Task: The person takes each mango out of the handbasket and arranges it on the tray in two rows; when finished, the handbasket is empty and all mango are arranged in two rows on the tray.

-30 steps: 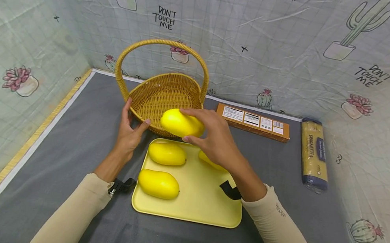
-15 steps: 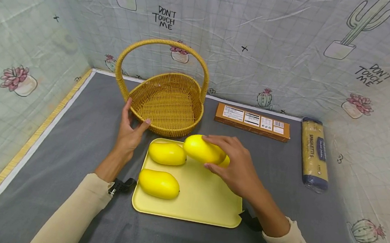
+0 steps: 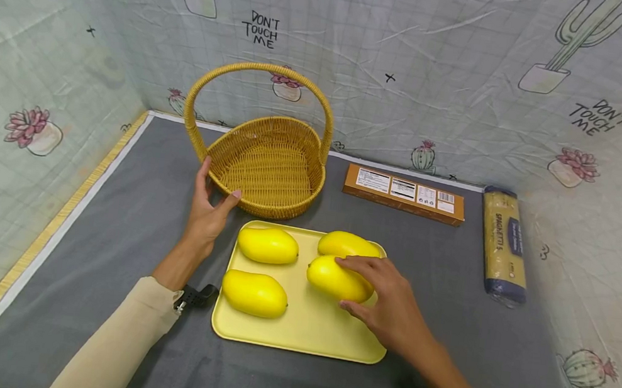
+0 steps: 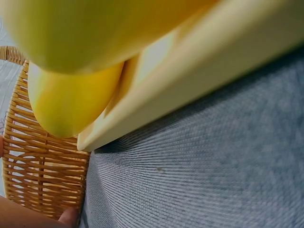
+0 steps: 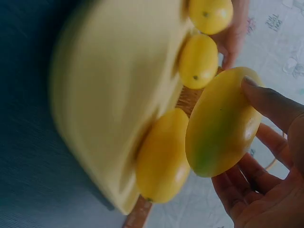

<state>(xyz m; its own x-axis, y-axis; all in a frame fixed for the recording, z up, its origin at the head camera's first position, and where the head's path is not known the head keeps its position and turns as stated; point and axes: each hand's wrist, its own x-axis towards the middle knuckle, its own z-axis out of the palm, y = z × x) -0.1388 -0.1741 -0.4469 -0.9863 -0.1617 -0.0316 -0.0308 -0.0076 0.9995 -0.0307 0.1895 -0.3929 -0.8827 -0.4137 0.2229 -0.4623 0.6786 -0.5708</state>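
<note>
My right hand [image 3: 398,307] holds a yellow mango [image 3: 338,279] between thumb and fingers, over the right half of a pale yellow tray [image 3: 313,336]. From the right wrist view this mango [image 5: 221,123] shows a green patch and hangs clear of the tray surface. Just behind it on the tray lies another mango [image 3: 348,243]. Two more, a rear mango [image 3: 267,244] and a front mango [image 3: 255,294], lie along the tray's left side. Beyond the tray stands a wicker basket [image 3: 270,174] with a tall handle, nothing in it. My left hand [image 3: 205,217] grips its near-left rim.
A brown box [image 3: 404,194] lies at the back, right of the basket. Farther right is a spaghetti pack [image 3: 503,246]. A patterned cloth wall [image 3: 394,51] closes off the back and sides of the grey tabletop [image 3: 95,247].
My right hand has carried the mango from above the basket's front edge rightward and toward me, to over the tray's right side. The left hand and basket have stayed put.
</note>
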